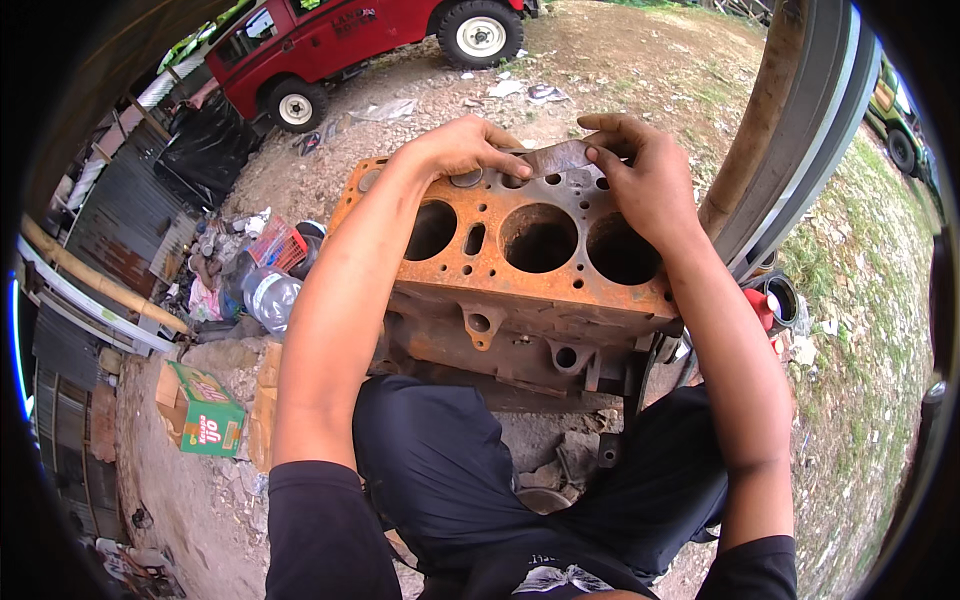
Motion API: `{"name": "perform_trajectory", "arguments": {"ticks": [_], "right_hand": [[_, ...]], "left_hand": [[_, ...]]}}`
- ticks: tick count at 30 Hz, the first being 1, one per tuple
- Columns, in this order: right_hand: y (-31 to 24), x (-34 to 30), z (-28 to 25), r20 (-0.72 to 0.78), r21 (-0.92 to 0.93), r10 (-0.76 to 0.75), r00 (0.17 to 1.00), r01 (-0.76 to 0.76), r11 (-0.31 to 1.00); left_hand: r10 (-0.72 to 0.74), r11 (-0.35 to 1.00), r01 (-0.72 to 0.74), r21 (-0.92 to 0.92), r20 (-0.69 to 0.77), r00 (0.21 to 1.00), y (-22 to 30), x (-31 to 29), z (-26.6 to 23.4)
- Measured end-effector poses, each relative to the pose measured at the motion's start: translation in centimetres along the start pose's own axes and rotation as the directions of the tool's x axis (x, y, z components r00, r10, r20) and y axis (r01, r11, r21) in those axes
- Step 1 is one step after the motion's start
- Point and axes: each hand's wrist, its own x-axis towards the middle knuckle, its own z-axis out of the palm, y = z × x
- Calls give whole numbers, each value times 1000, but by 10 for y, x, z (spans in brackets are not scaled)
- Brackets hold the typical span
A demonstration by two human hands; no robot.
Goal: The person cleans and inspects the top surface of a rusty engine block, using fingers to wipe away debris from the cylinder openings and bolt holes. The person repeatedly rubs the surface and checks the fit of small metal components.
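A rusty engine block point(520, 287) stands in front of me, its flat orange-brown top face showing large round cylinder bores and many smaller holes. Over the far edge of that face, both hands grip a flat grey-brown piece point(557, 158), either a worn sheet or a thin scraper blade; I cannot tell which. My left hand point(462, 150) pinches its left end between thumb and fingers. The right end sits under the thumb of my right hand point(642, 175), whose fingers arch above it. The piece is tilted, and its lower edge appears to meet the block.
A wooden post and metal beam point(780, 130) rise close by my right arm. To the left lie a clear plastic bottle point(272, 298), a red crate point(278, 246) and a green carton point(208, 412). A red vehicle point(370, 40) is parked beyond. Black containers point(783, 300) stand right.
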Motion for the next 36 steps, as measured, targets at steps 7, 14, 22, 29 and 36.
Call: {"name": "perform_trajectory", "arguments": {"ticks": [7,14,22,29,36], "right_hand": [[-2,-1,0,20,-24,36,999,-36,999],[6,0,4,-12,17,-30,999,31,999],[-7,3,0,-84,126,139,987,-128,984],[5,3,0,-3,101,147,989,-146,984],[0,-1,1,-19,91,151,988,-148,985]], "left_hand": [[-26,1000,26,-7,36,999,1,1,-4],[57,982,-33,-187,123,991,-10,6,-8],[-7,993,8,-122,11,1000,3,-2,2],[-97,959,114,-259,77,992,4,-1,-5],[-71,995,73,-64,27,997,-1,4,-4]]}}
